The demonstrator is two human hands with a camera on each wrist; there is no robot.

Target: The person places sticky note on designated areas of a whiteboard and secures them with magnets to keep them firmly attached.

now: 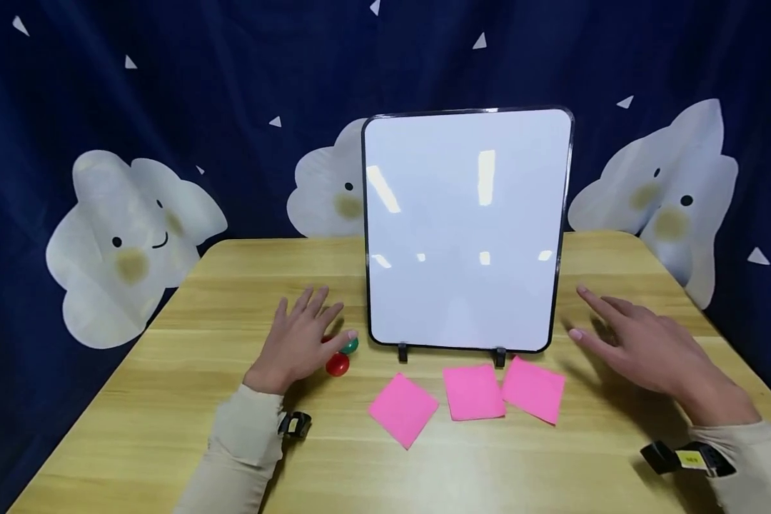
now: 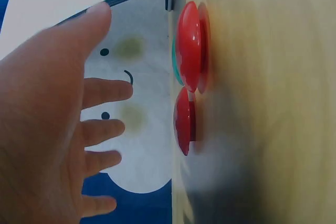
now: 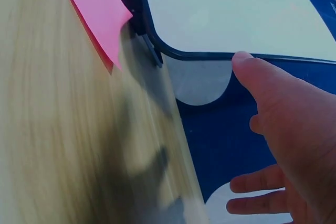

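A white whiteboard [image 1: 462,214] with a black frame stands upright on the table, held by two small black feet. My left hand [image 1: 295,346], fingers spread, hovers to its left above several round button magnets. A red magnet [image 1: 337,365] and a green magnet [image 1: 350,345] show beside the thumb. Another red magnet [image 2: 182,121] is clearer in the left wrist view; the hand partly hides it from the head. To the board's right, my right hand [image 1: 649,350] is held over the table with fingers extended, holding nothing. Neither hand visibly touches the board.
Three pink sticky notes lie in front of the board: a left one [image 1: 403,410] turned like a diamond, a middle one [image 1: 475,392] and a right one [image 1: 534,390]. The wooden table [image 1: 186,428] ends at a dark blue curtain [image 1: 231,57] with cloud prints.
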